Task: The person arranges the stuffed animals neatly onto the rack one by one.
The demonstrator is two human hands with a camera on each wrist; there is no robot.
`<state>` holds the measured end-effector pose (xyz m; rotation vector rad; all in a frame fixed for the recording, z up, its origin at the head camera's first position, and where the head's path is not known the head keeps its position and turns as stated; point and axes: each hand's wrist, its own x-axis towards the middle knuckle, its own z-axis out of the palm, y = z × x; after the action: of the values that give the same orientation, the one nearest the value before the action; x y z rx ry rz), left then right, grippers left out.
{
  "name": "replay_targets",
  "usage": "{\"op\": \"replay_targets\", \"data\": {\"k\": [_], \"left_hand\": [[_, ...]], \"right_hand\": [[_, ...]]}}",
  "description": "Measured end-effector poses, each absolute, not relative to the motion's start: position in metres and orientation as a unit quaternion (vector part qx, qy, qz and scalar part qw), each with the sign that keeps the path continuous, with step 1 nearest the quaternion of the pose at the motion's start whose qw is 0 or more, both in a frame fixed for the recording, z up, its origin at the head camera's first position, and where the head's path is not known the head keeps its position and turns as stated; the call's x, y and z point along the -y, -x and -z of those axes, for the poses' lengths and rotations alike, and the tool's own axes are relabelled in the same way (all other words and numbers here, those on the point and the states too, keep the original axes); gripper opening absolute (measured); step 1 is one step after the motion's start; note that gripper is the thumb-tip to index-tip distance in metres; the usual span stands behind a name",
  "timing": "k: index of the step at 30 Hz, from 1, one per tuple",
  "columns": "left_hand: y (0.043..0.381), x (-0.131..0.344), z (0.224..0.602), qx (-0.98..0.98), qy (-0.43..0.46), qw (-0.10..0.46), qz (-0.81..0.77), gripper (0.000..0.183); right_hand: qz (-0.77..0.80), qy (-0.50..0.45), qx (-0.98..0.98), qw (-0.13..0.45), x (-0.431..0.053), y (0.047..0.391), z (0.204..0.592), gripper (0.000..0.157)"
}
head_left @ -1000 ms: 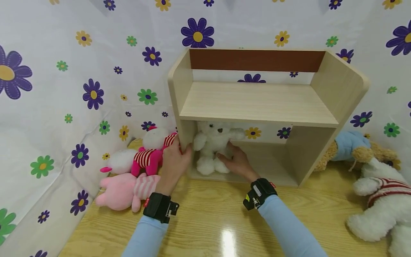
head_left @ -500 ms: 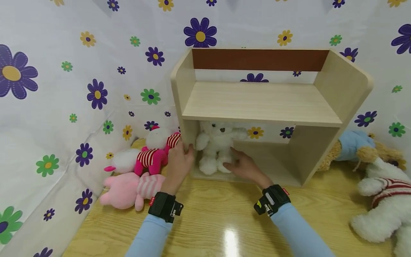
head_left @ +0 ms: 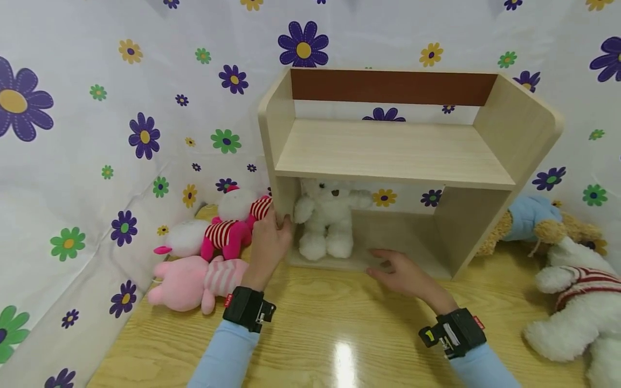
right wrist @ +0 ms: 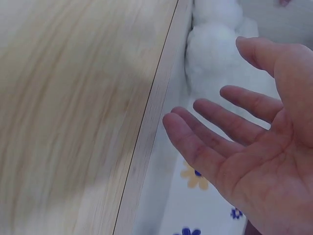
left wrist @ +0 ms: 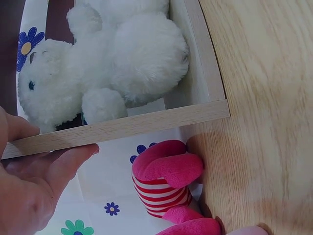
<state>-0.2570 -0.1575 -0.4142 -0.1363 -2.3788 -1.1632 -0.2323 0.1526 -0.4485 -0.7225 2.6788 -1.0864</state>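
A white teddy bear point(head_left: 326, 218) sits upright at the left end of the lower compartment of a small wooden shelf point(head_left: 395, 153). My left hand point(head_left: 268, 242) holds the front edge of the shelf's left side panel point(left wrist: 122, 128), thumb on one face and fingers on the other, as the left wrist view shows. In front of the lower compartment, my right hand point(head_left: 402, 274) hovers apart from the bear with nothing in it. Its fingers point(right wrist: 232, 125) are spread and slightly bent in the right wrist view.
Left of the shelf lie a pink pig plush point(head_left: 186, 283) and plush toys in red stripes point(head_left: 225, 234). On the right are a brown bear in blue point(head_left: 531, 220) and a larger white plush point(head_left: 577, 302). A flowered cloth point(head_left: 170, 97) hangs behind the wooden table point(head_left: 301, 334).
My right hand has let go of the white teddy bear and drawn back to the right and toward me. The left hand stays on the side panel; the bear remains seated.
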Motion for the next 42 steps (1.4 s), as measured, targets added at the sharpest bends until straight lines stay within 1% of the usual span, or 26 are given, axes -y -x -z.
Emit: {"op": "replay_targets", "data": {"k": [5, 11, 14, 21, 26, 31, 33, 35, 37, 39, 41, 42], "left_hand": [[0.256, 0.158, 0.413, 0.87, 0.053, 0.239, 0.429, 0.032], [0.255, 0.159, 0.413, 0.87, 0.046, 0.244, 0.427, 0.031], [0.257, 0.159, 0.415, 0.869, 0.049, 0.245, 0.427, 0.032], [0.257, 0.159, 0.415, 0.869, 0.048, 0.252, 0.423, 0.032], [0.258, 0.158, 0.415, 0.872, 0.045, 0.258, 0.413, 0.03], [0.257, 0.158, 0.415, 0.874, 0.04, 0.251, 0.413, 0.029], [0.256, 0.157, 0.415, 0.874, 0.042, 0.249, 0.415, 0.029], [0.255, 0.157, 0.415, 0.874, 0.043, 0.25, 0.414, 0.029], [0.255, 0.157, 0.415, 0.874, 0.044, 0.25, 0.414, 0.029], [0.254, 0.157, 0.415, 0.874, 0.046, 0.248, 0.414, 0.029], [0.253, 0.156, 0.416, 0.875, 0.047, 0.248, 0.412, 0.028], [0.253, 0.156, 0.416, 0.875, 0.047, 0.249, 0.411, 0.028]], "right_hand": [[0.37, 0.246, -0.893, 0.063, -0.176, 0.219, 0.446, 0.049], [0.365, 0.245, -0.897, 0.035, -0.198, 0.206, 0.436, 0.045], [0.362, 0.231, -0.903, 0.025, -0.209, 0.199, 0.428, 0.044], [0.361, 0.199, -0.911, 0.03, -0.229, 0.187, 0.418, 0.047], [0.356, 0.184, -0.916, 0.007, -0.244, 0.178, 0.418, 0.045], [0.355, 0.153, -0.922, -0.013, -0.26, 0.168, 0.419, 0.041], [0.35, 0.127, -0.927, -0.041, -0.267, 0.164, 0.419, 0.038], [0.346, 0.092, -0.929, -0.092, -0.274, 0.16, 0.419, 0.033], [0.344, 0.04, -0.926, -0.154, -0.28, 0.157, 0.419, 0.03], [0.341, -0.026, -0.911, -0.228, -0.286, 0.154, 0.418, 0.028], [0.332, -0.093, -0.89, -0.298, -0.293, 0.153, 0.417, 0.029], [0.327, -0.128, -0.878, -0.324, -0.298, 0.153, 0.416, 0.032]]}}
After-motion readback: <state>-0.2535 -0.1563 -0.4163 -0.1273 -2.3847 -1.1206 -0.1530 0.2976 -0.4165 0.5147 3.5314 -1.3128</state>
